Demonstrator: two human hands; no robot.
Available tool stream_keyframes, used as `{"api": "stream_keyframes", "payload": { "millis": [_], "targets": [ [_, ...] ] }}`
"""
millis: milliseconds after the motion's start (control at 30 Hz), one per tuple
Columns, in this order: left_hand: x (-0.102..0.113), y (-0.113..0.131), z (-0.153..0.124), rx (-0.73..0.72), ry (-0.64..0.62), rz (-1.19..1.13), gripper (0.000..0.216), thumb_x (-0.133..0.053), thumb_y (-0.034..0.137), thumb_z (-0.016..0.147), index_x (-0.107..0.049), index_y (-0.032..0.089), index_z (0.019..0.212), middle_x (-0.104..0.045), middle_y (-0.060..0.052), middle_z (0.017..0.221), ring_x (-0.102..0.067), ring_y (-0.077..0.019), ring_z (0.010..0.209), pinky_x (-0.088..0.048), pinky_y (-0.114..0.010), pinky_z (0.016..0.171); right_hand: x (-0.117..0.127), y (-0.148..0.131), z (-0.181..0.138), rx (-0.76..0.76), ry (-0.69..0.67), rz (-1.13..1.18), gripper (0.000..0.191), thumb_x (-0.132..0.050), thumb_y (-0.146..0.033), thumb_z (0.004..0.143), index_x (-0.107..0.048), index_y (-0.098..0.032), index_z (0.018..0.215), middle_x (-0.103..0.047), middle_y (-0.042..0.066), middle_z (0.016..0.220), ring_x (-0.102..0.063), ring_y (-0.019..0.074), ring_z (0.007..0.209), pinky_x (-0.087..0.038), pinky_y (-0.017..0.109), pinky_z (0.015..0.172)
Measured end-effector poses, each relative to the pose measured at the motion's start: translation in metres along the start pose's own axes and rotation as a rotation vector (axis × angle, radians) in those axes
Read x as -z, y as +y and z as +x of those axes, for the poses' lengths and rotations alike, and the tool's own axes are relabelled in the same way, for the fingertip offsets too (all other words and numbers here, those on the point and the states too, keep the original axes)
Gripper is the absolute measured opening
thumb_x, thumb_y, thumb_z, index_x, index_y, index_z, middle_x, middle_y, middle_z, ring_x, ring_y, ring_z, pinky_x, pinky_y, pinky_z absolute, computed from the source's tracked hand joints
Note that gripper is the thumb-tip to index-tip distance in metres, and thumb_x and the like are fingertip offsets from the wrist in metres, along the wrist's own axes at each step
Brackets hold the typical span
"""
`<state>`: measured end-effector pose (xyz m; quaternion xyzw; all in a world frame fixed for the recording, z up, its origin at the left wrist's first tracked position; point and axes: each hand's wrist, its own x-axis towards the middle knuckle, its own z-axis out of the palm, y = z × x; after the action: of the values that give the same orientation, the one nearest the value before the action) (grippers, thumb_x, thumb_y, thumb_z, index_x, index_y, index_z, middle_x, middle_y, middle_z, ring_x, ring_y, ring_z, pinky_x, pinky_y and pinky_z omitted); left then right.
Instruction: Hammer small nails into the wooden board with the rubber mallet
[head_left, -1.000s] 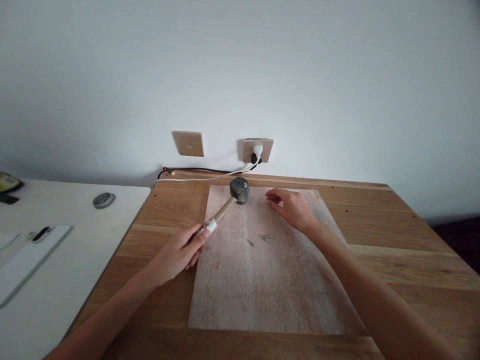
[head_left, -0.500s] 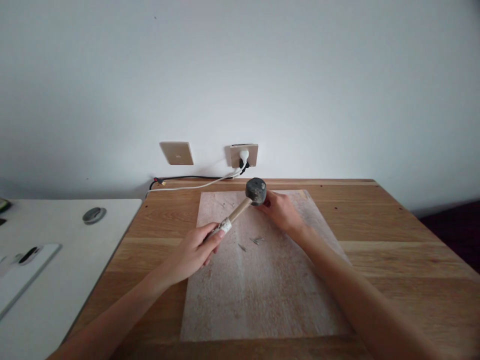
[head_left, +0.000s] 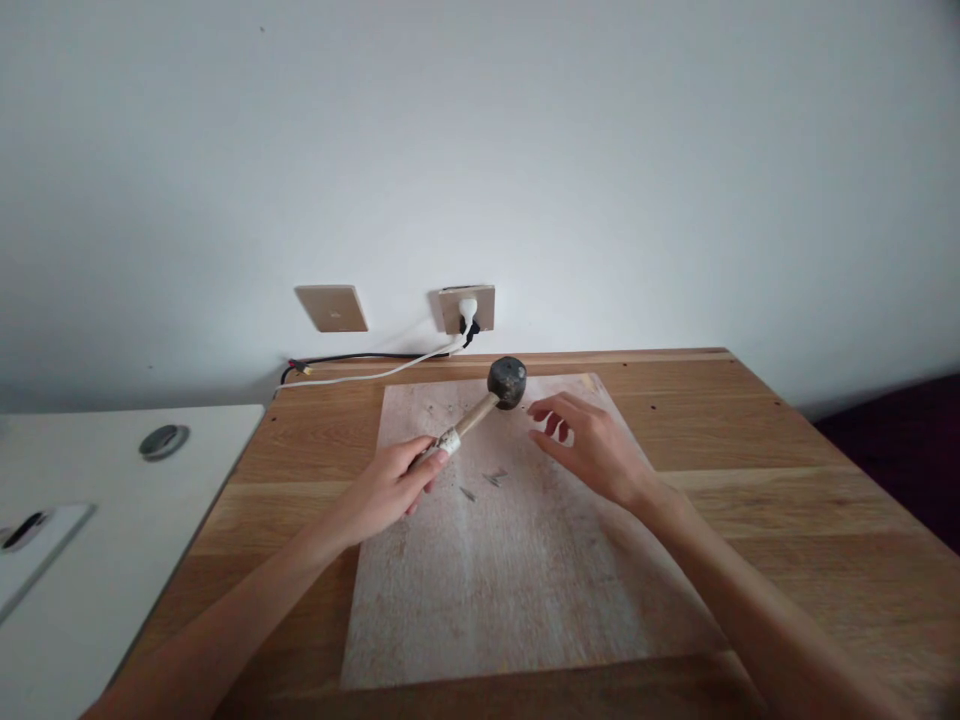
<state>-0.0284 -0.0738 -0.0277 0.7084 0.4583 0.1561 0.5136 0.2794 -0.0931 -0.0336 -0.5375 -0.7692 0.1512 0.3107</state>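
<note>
My left hand [head_left: 397,482] is wrapped round the handle of a rubber mallet [head_left: 507,383], whose black head is held over the far part of a pale wooden board [head_left: 480,600]. To the right of the mallet head, my right hand [head_left: 589,440] hovers over the board with its fingers curved and apart, nothing visible in them. Several loose nails [head_left: 493,478] lie near the board's middle. Toward the board's far left, a few small nails [head_left: 440,407] show, too small to tell whether they stand upright.
The board lies on a wooden table [head_left: 787,500] against a wall. Behind it, a white plug [head_left: 468,308] sits in a wall socket, its white cable [head_left: 360,380] running left along the table's back edge. A white table [head_left: 187,520] at left carries a round grey lid-like object [head_left: 163,441].
My right hand has drawn back toward me and right from behind the mallet head, and its fingers have opened. The left hand keeps its hold on the mallet. The view has shifted slightly right.
</note>
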Motion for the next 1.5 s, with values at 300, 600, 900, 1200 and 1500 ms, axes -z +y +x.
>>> {"api": "stream_keyframes", "payload": {
  "millis": [300, 600, 900, 1200, 1500],
  "targets": [
    [0.001, 0.001, -0.009, 0.003, 0.029, -0.051, 0.043, -0.046, 0.062, 0.102, -0.050, 0.021, 0.088, -0.051, 0.006, 0.070, -0.044, -0.0062, 0.046, -0.034, -0.019, 0.041, -0.017, -0.035, -0.004, 0.228, -0.351, -0.171, 0.014, -0.060, -0.005, 0.094, -0.070, -0.016, 0.092, -0.070, 0.011, 0.101, -0.068, 0.0218, 0.093, -0.056, 0.035, 0.083],
    [0.004, -0.018, -0.036, 0.014, 0.064, -0.039, 0.044, -0.044, 0.061, 0.104, -0.054, 0.020, 0.093, -0.049, 0.007, 0.070, -0.044, -0.0072, 0.049, -0.035, -0.020, 0.042, 0.007, 0.019, 0.017, -0.034, -0.078, -0.063, 0.020, -0.059, -0.010, 0.089, -0.077, -0.019, 0.092, -0.075, 0.006, 0.090, -0.071, 0.0166, 0.075, -0.056, 0.028, 0.075],
    [0.009, -0.023, -0.048, 0.050, 0.091, -0.025, 0.046, -0.043, 0.063, 0.102, -0.050, 0.022, 0.084, -0.043, 0.008, 0.064, -0.043, -0.0084, 0.048, -0.036, -0.021, 0.044, -0.007, 0.011, 0.045, -0.090, -0.117, -0.319, 0.028, -0.059, -0.005, 0.084, -0.083, -0.019, 0.088, -0.081, 0.009, 0.099, -0.076, 0.0219, 0.090, -0.057, 0.030, 0.087],
    [0.012, -0.023, -0.055, 0.061, 0.089, -0.028, 0.045, -0.043, 0.063, 0.102, -0.051, 0.022, 0.086, -0.044, 0.008, 0.062, -0.044, -0.0096, 0.048, -0.037, -0.022, 0.045, -0.008, 0.003, 0.054, -0.163, -0.182, -0.374, 0.031, -0.061, -0.005, 0.085, -0.076, -0.019, 0.108, -0.082, 0.007, 0.097, -0.077, 0.0203, 0.089, -0.054, 0.027, 0.082],
    [0.011, -0.011, -0.049, 0.024, 0.078, -0.027, 0.044, -0.043, 0.061, 0.102, -0.049, 0.022, 0.083, -0.044, 0.008, 0.061, -0.044, -0.0097, 0.049, -0.036, -0.022, 0.046, -0.016, 0.014, 0.050, -0.209, -0.111, -0.272, 0.034, -0.063, -0.013, 0.090, -0.070, -0.021, 0.121, -0.084, 0.004, 0.096, -0.078, 0.0193, 0.083, -0.056, 0.028, 0.079]
  ]
}}
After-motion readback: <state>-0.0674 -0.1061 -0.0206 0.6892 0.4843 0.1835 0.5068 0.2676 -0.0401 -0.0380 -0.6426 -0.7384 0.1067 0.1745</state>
